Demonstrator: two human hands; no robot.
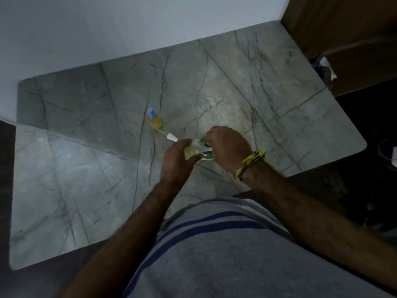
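A clear bottle (198, 149) with pale yellow liquid and a green-and-white label stands on the grey marble table (90, 168). My left hand (177, 162) grips its body from the left. My right hand (227, 147) curls over its top, fingers around the green cap area. A small yellow bottle with a blue cap (155, 118) stands further back to the left. A white spray pump with a thin tube (171, 137) lies on the table between the two bottles.
A white wall runs behind the table. A brown wooden cabinet (352, 29) stands at the back right, with a dark and white object (325, 67) beside it. The table's right corner (363, 145) is rounded, with dark floor beyond.
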